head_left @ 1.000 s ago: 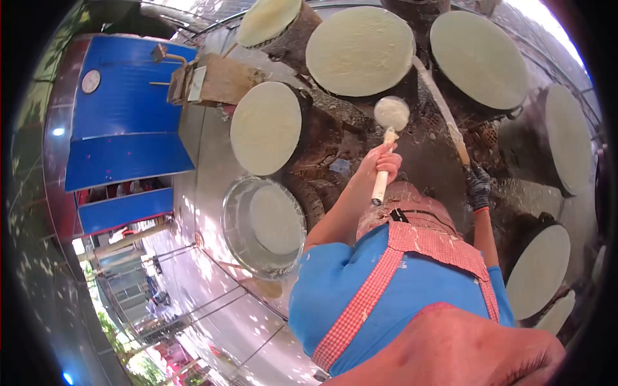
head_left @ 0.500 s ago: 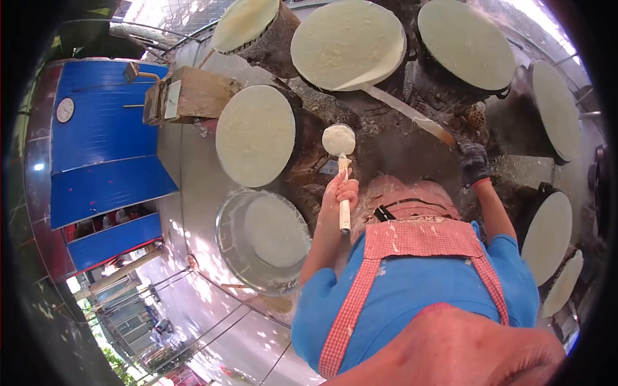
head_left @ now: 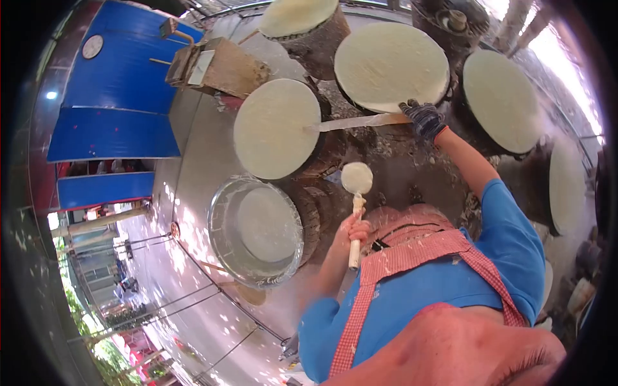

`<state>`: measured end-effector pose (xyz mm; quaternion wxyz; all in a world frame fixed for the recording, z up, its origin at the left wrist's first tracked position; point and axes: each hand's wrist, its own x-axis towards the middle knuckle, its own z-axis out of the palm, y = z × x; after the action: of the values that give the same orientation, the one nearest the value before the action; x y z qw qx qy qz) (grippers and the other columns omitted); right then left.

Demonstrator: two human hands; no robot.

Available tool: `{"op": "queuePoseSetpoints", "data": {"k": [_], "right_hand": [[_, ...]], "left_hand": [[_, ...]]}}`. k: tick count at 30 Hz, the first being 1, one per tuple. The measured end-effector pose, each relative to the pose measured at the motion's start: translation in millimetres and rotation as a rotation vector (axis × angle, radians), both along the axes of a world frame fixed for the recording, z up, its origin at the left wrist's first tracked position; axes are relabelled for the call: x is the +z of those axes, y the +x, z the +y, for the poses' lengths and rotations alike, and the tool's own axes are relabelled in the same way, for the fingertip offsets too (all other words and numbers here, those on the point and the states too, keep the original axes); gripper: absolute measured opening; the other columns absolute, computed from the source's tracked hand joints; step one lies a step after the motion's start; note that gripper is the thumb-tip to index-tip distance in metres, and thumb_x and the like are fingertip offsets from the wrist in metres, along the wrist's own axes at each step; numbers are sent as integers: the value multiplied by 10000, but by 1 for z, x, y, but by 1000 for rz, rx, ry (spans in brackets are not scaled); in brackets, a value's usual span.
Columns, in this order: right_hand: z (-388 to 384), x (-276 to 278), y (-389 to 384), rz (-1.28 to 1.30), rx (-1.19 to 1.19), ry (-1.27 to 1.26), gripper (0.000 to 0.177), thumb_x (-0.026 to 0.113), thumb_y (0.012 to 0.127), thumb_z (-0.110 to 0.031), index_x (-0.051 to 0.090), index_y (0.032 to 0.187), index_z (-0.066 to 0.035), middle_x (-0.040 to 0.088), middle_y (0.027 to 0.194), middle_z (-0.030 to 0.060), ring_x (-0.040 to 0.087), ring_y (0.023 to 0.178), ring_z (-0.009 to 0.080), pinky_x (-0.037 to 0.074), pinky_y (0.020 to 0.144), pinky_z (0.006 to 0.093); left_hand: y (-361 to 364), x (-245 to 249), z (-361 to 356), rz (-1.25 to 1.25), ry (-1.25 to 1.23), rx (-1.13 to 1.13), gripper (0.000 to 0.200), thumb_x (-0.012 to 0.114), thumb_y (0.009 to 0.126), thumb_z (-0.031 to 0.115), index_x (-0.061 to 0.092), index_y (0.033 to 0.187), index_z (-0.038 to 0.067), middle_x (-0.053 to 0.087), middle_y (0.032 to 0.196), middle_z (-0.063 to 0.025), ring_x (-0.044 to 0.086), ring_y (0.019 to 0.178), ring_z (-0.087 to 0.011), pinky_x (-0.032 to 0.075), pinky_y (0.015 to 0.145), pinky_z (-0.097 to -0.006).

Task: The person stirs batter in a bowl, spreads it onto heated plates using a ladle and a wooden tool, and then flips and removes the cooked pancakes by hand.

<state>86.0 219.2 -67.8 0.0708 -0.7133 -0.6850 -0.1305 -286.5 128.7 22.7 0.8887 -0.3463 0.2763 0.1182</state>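
My left hand [head_left: 354, 230] is closed around the pale handle of a ladle [head_left: 357, 179], its round head coated with whitish batter. My right hand [head_left: 425, 121], in a dark glove, grips the brown end of a long flat spatula [head_left: 364, 121]. The spatula's blade points left, and its tip lies at the right edge of a round griddle [head_left: 275, 128] covered with a thin pale sheet. Just beyond my right hand is another griddle [head_left: 391, 67] with a similar pale sheet. A large clear-rimmed basin [head_left: 219, 225] of whitish liquid stands left of my left hand.
More round griddles stand around me, including one at the right [head_left: 502, 103] and one at the top [head_left: 296, 16]. A dark round stove top [head_left: 450, 20] shows at the upper right. A wooden box [head_left: 228, 66] and a blue panel [head_left: 122, 71] are at the left.
My right hand has swung left with the spatula, from the far griddle's edge to the left griddle. The view has shifted; the ladle stays in my left hand.
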Motion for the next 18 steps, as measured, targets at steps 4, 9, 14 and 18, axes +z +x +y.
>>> {"op": "queuePoseSetpoints", "data": {"k": [4,9,14,18], "right_hand": [[37,41,13,-186,241,-276,275,513,665,-197,550,913,-86,577,879,124,570,731,274,426,614,351],[79,87,29,107,274,-208,298,548,620,-168,554,891,-44,581,846,146,562,765,297,434,671,379],[97,123,45,134,137,-131,267,554,656,-159,563,891,-32,584,901,160,554,837,319,436,748,390],[114,140,80,140,-75,35,287,543,695,-224,573,926,-58,584,897,173,551,843,332,442,749,391]], "left_hand": [[3,7,-17,-7,-63,66,109,485,846,200,527,872,103,281,532,12,291,374,-55,259,296,-183],[-5,7,-17,93,-8,32,83,465,855,177,490,886,105,276,532,18,268,370,-46,248,284,-165],[-17,3,-1,110,87,-44,75,483,845,178,474,856,104,275,534,24,259,365,-40,232,275,-154],[-27,8,23,105,67,-127,180,515,827,196,402,731,94,281,528,27,264,361,-35,226,269,-153]]}}
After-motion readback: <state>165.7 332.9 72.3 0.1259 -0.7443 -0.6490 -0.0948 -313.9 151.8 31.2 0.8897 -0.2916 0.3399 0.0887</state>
